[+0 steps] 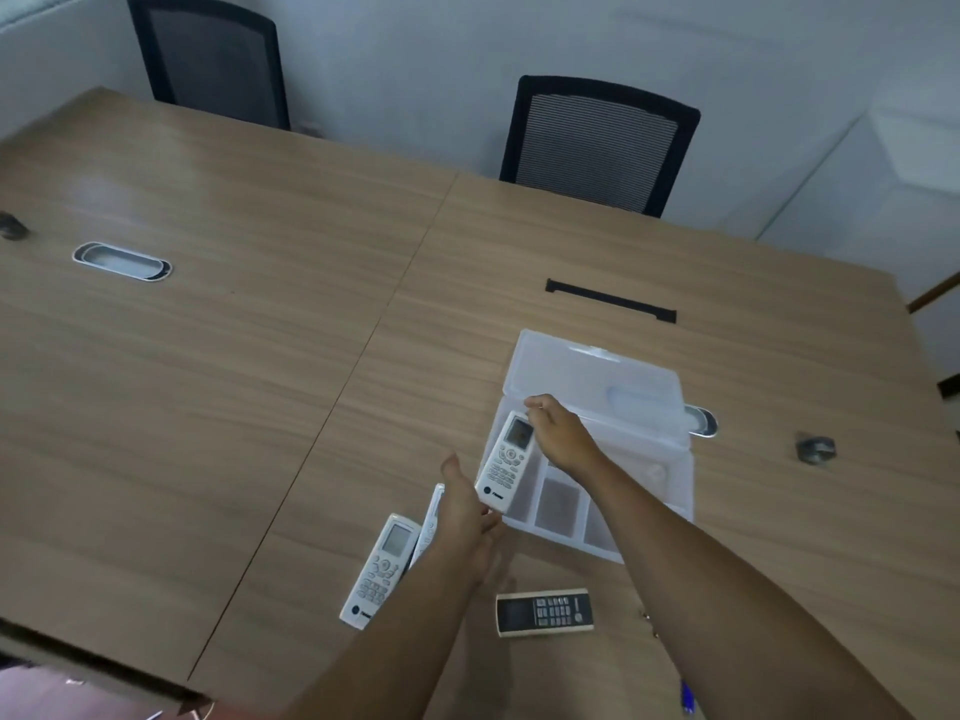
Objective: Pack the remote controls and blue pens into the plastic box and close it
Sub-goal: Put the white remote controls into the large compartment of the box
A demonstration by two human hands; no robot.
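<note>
A clear plastic box [670, 475] with divided compartments stands open on the table, its lid [592, 376] tilted back. A white remote [506, 462] is held over the box's left edge: my right hand [558, 431] pinches its top end and my left hand [467, 506] supports its lower end. Another white remote [381, 570] lies on the table to the left, with a second one [431, 517] partly hidden behind my left hand. A beige remote with a dark face [544, 611] lies in front of the box. A blue pen [687, 696] shows at the bottom edge.
The wooden table [260, 381] has a metal cable grommet [122, 260] at the left and another [701, 420] behind the box. A black bar [610, 299] lies beyond the lid. A small grey object [815, 448] sits at the right. Two office chairs [597, 142] stand at the far side.
</note>
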